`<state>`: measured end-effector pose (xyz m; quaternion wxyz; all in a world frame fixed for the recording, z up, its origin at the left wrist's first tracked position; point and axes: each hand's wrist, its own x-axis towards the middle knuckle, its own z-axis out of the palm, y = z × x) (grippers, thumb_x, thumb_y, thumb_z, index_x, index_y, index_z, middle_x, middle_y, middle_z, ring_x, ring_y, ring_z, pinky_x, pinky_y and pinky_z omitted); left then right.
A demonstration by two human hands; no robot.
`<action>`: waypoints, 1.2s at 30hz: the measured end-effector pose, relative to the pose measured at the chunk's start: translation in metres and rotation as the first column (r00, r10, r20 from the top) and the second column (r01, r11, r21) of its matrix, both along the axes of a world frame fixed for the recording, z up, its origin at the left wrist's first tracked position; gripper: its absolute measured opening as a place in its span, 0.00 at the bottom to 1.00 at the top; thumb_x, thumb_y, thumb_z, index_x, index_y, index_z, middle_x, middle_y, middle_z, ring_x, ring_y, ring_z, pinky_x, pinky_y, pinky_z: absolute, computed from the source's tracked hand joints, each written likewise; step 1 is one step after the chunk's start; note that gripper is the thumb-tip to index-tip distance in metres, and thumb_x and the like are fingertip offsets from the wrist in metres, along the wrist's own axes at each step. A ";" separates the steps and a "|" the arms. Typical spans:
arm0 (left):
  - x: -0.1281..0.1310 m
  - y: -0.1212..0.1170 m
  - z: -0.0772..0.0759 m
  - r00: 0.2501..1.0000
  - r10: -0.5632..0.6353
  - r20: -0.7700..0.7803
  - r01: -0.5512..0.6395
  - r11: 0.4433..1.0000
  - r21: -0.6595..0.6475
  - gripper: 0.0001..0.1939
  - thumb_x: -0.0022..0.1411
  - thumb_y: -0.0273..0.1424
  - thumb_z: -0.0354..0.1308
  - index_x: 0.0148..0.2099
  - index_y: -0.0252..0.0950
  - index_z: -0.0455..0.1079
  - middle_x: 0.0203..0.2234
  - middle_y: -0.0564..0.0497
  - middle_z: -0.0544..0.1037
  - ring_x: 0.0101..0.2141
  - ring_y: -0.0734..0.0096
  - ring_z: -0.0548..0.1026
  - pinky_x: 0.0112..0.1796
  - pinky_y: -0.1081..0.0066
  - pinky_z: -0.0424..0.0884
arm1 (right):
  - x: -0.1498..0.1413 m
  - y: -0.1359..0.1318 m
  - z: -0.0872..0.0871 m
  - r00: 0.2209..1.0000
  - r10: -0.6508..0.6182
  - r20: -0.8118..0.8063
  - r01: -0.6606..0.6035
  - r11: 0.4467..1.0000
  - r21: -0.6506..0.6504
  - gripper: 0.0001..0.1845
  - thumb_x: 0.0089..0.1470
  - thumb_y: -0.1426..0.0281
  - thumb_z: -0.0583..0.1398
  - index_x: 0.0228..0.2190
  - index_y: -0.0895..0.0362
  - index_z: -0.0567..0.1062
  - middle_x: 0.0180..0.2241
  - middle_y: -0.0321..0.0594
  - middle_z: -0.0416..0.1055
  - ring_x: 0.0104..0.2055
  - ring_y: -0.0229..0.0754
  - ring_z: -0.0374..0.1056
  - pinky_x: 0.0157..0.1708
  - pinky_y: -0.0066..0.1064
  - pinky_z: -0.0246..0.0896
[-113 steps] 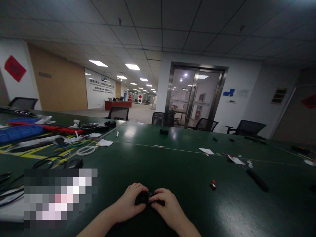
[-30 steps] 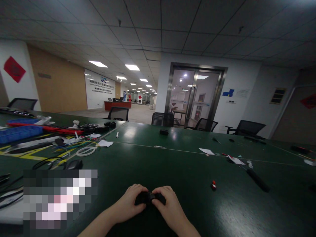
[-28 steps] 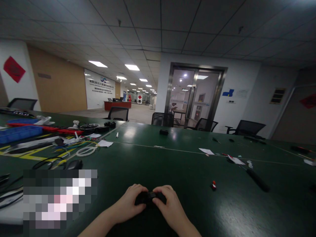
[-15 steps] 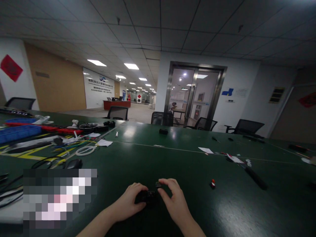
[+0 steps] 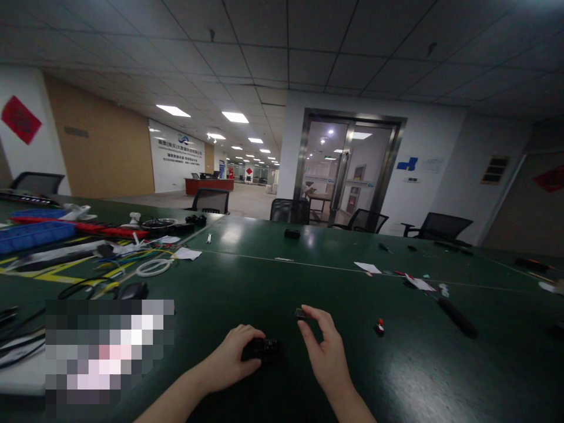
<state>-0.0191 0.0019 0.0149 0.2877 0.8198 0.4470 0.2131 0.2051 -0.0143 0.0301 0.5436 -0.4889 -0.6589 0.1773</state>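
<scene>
My left hand (image 5: 238,358) is closed around a small black device (image 5: 267,348) low in the middle of the head view; its exact kind is too dark to make out. To the right and slightly higher, my right hand (image 5: 324,341) pinches a small dark flat block (image 5: 300,314) between thumb and fingertips. A gap separates the block from the black device. Off to the right of my right hand lies a small red and white piece (image 5: 379,327) on the green table (image 5: 247,282).
Cables (image 5: 154,268), blue trays (image 5: 37,235) and a dark mouse-like object (image 5: 133,291) crowd the left side. Farther off sits a small black box (image 5: 291,234). On the right lie papers (image 5: 367,268) and a dark-handled tool (image 5: 457,317). Chairs (image 5: 289,210) line the far edge.
My right hand has moved right and away from me, carrying the small dark block farther from the black device. My left hand stays in place around the device.
</scene>
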 end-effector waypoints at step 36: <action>-0.003 0.003 -0.004 0.999 0.002 0.038 0.000 0.999 -0.052 0.22 0.52 0.29 0.58 0.52 0.42 0.64 0.47 0.51 0.69 0.49 0.61 0.64 0.51 0.62 0.57 | 0.007 0.004 -0.005 0.968 -0.233 -0.095 0.232 0.972 -0.022 0.19 0.51 0.60 0.56 0.44 0.54 0.67 0.41 0.42 0.69 0.44 0.45 0.65 0.45 0.39 0.60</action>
